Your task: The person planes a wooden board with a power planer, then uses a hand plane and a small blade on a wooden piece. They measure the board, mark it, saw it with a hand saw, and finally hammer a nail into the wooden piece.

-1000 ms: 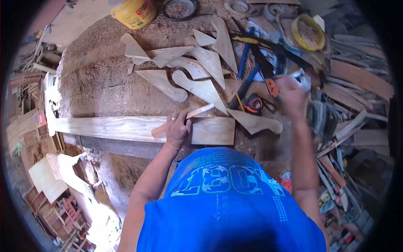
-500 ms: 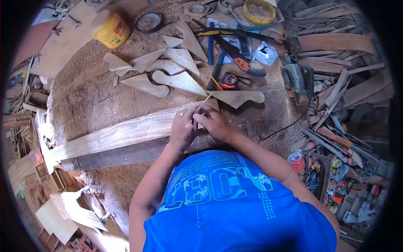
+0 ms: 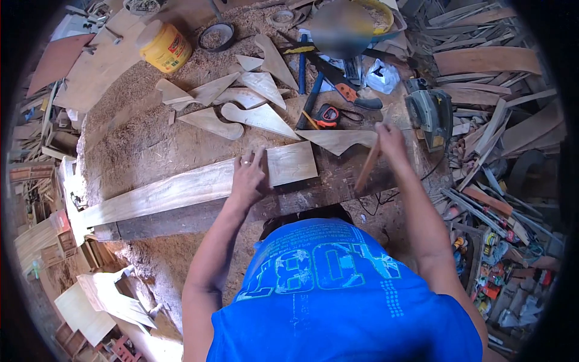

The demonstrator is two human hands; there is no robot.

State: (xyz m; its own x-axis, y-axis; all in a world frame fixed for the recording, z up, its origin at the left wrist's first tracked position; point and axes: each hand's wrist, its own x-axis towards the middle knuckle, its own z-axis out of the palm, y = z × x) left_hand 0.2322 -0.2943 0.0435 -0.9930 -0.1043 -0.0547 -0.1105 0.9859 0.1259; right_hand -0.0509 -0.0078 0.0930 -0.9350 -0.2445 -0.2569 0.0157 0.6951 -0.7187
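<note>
My left hand (image 3: 248,181) lies on a long pale wooden plank (image 3: 175,192), fingers spread across its top face near the right end. To the right, my right hand (image 3: 391,143) is closed around a thin brown wooden strip (image 3: 368,166), which slants down over the bench's front edge. Just behind the strip is a cut, curved wooden piece (image 3: 335,140). Another curved piece (image 3: 265,119) lies beyond the plank, near several similar cut pieces.
Across the bench lie a tape measure (image 3: 328,114), a handsaw (image 3: 344,88) and a hammer (image 3: 310,99). A power tool (image 3: 429,114) sits at the right edge. A yellow tub (image 3: 164,48) stands at the back left. Scrap wood (image 3: 488,60) is piled at right.
My hands were together over the plank's right end, fingers around a thin strip. My right hand has swung right with a strip; my left has moved slightly left and opened onto the plank.
</note>
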